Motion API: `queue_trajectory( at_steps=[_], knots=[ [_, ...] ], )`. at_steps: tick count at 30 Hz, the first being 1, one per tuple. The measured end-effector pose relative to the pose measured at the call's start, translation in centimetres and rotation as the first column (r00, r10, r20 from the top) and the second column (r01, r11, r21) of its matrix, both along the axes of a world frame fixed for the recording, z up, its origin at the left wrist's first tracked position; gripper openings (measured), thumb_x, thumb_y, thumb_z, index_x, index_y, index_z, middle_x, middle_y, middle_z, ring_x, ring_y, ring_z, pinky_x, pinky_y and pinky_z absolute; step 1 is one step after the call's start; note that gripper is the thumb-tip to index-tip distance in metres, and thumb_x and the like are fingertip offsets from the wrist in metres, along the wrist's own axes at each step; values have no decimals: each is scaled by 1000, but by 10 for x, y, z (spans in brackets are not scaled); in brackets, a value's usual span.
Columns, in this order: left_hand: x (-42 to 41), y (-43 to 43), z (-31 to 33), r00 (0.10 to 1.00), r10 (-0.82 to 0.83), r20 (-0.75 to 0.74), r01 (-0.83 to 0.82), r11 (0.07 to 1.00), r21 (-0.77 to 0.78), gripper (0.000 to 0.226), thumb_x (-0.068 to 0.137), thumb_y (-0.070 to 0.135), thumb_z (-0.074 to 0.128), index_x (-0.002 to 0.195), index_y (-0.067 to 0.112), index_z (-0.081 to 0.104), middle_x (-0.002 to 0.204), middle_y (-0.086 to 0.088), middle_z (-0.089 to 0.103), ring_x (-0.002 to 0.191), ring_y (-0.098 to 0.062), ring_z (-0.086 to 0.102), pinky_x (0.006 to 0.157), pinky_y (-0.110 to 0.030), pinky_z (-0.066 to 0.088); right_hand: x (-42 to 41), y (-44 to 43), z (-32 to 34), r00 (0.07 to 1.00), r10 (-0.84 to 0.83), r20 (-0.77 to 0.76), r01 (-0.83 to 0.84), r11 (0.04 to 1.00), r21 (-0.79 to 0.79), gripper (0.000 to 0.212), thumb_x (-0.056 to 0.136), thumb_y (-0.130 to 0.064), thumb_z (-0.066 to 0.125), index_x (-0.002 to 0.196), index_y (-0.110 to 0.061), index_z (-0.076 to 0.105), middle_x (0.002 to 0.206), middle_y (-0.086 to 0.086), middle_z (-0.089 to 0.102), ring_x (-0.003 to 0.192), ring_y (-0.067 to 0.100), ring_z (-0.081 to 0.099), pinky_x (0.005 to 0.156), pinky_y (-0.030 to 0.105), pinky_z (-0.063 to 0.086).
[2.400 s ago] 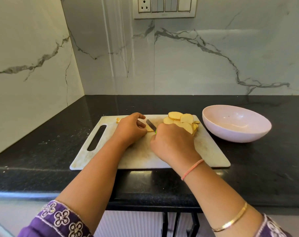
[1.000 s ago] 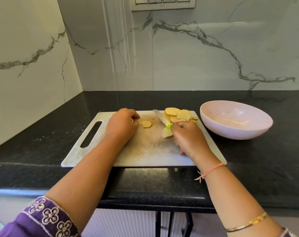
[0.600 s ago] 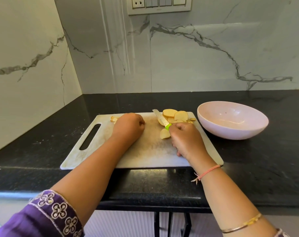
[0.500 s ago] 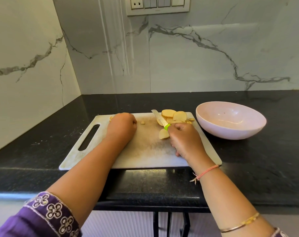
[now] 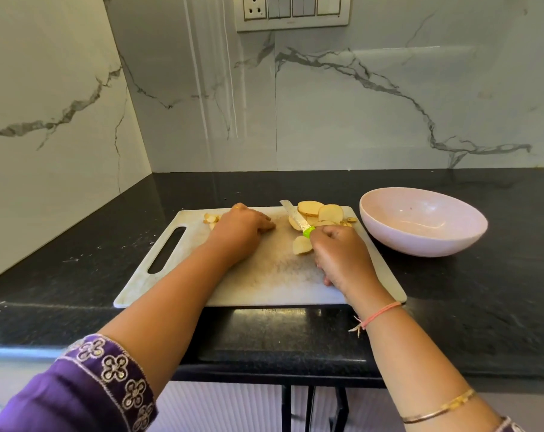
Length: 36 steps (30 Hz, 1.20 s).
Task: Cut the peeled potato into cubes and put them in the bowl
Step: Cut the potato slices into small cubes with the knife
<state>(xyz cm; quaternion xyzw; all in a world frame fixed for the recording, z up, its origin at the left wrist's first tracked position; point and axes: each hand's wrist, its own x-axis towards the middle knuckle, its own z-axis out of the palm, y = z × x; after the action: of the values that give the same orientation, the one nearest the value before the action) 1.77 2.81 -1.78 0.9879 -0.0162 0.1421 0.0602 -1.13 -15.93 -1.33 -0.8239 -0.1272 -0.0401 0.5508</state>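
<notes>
**Q:** Where does the potato lie?

**A:** It lies in slices. The potato slices (image 5: 320, 212) are heaped just beyond the right hand (image 5: 339, 254). One loose slice (image 5: 302, 245) lies against that hand's thumb side. A few small cut pieces (image 5: 211, 218) lie just past the left hand (image 5: 239, 232). All rest on the cutting board (image 5: 264, 285).

**Q:** And the hands?

**A:** The right hand is wrapped round the green handle of the knife (image 5: 295, 217), with the blade pointing away and leftward along the heap's edge. The left hand sits knuckles-up on the board with its fingers curled under. Whether it holds a piece cannot be told.

**Q:** How is the step best done?

**A:** This is a judgement from the layout. Stack a few slices flat, cut them into strips, turn them, then cross-cut evenly, keeping the left fingertips tucked back from the blade. The bowl (image 5: 420, 222), to the right of the right hand on the desk (image 5: 482, 291), shows no cubes, so most of the work remains. Carry the cubes across in batches.
</notes>
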Motion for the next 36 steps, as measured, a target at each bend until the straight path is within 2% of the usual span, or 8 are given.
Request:
queue_trajectory(
  at_steps=[8, 12, 19, 24, 26, 29, 33, 36],
  knots=[
    [-4, 18, 4, 977, 212, 38, -214, 973, 80, 40, 87, -6, 44, 113, 12, 69, 111, -7, 63, 111, -28, 48, 89, -39, 49, -2, 0, 3, 1000, 6, -1, -6, 1000, -3, 25, 90, -16, 44, 66, -8, 46, 61, 12, 39, 54, 21, 34, 52, 31, 28],
    [-8, 25, 7, 961, 267, 66, -268, 963, 8, 30, 91, -1, 49, 110, 9, 69, 119, -7, 54, 110, -27, 47, 90, -34, 48, -2, 1, 5, 1000, 6, -6, -6, 1000, 9, 26, 90, -16, 44, 64, -9, 44, 60, 12, 38, 53, 21, 34, 52, 32, 28],
    [-10, 2, 16, 973, 200, 113, -181, 971, -157, 42, 91, -1, 45, 127, 17, 56, 120, -6, 54, 110, -25, 52, 89, -34, 48, 1, 0, 6, 998, -11, -69, 17, 997, 79, 22, 90, -17, 43, 71, -10, 51, 57, 7, 40, 50, 18, 35, 38, 19, 27],
    [-11, -28, 26, 998, 65, -18, -67, 974, -218, 29, 99, 14, 41, 119, 16, 62, 117, -3, 64, 103, -20, 58, 84, -28, 45, 2, 0, 8, 994, -26, -108, 41, 990, 132, 18, 90, -18, 43, 79, -10, 55, 64, 11, 42, 53, 19, 35, 37, 19, 29],
    [-15, -36, 26, 995, -3, -102, -22, 968, -249, 26, 97, 28, 48, 115, 18, 64, 112, -1, 65, 96, -16, 57, 79, -26, 43, 2, 1, 8, 993, -24, -114, 41, 987, 153, 18, 90, -17, 43, 77, -10, 53, 62, 10, 41, 55, 20, 34, 37, 18, 27],
    [-18, -40, 24, 979, -47, -201, -21, 947, -322, 36, 86, 47, 62, 113, 23, 67, 106, 6, 65, 94, -12, 57, 77, -25, 43, 1, 1, 7, 993, -16, -114, 34, 987, 158, 19, 91, -16, 43, 78, -9, 54, 60, 9, 41, 54, 19, 35, 37, 19, 28],
    [-17, -44, 24, 964, -75, -255, -46, 898, -438, 39, 80, 43, 71, 113, 22, 65, 105, 6, 61, 94, -12, 55, 73, -22, 40, 1, -1, 4, 994, -25, -109, 41, 988, 148, 20, 91, -17, 43, 77, -10, 54, 65, 12, 41, 56, 20, 35, 39, 20, 28],
    [-16, -46, 22, 959, -118, -258, -48, 828, -559, 36, 77, 32, 77, 108, 20, 62, 106, 2, 62, 94, -15, 56, 80, -26, 45, 0, -1, 2, 994, -27, -107, 43, 988, 150, 19, 90, -17, 43, 74, -10, 51, 64, 12, 41, 54, 19, 33, 39, 20, 28]
  ],
)
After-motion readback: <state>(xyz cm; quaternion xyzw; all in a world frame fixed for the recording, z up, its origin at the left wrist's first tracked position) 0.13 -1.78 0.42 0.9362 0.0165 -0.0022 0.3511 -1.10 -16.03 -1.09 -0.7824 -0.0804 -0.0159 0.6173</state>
